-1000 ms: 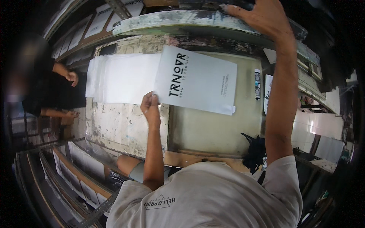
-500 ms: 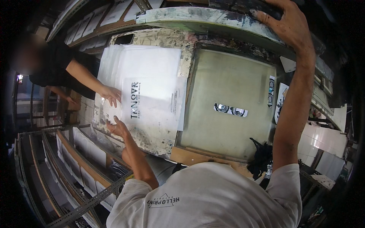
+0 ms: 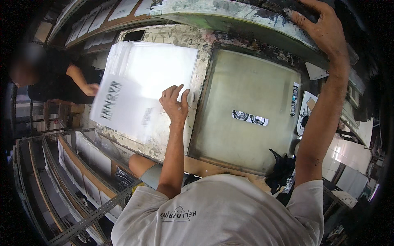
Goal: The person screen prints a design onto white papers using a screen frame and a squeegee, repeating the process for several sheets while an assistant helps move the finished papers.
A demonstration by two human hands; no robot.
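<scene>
My left hand is over the right part of a stack of white plastic sheets, its fingers loosely bent and the thumb apart. Whether the fingertips touch the top sheet I cannot tell. A white sheet printed with black lettering slides off the stack's left side, blurred by motion. A co-worker's hand is at that sheet's left edge. Up at the far right, my right hand is wrapped round the dark upper edge of a raised, paint-stained frame.
Right of the stack lies a greenish flat panel bearing two patterned stickers. A black crumpled cloth hangs at its near right corner. Metal racks with white sheets stand at the near left. The co-worker is beyond the table's left edge.
The printed sheet has moved left and turned toward the co-worker, whose hand has drawn back with it. My left hand has swung right from the table's near left edge to the stack. My right hand remains on the frame.
</scene>
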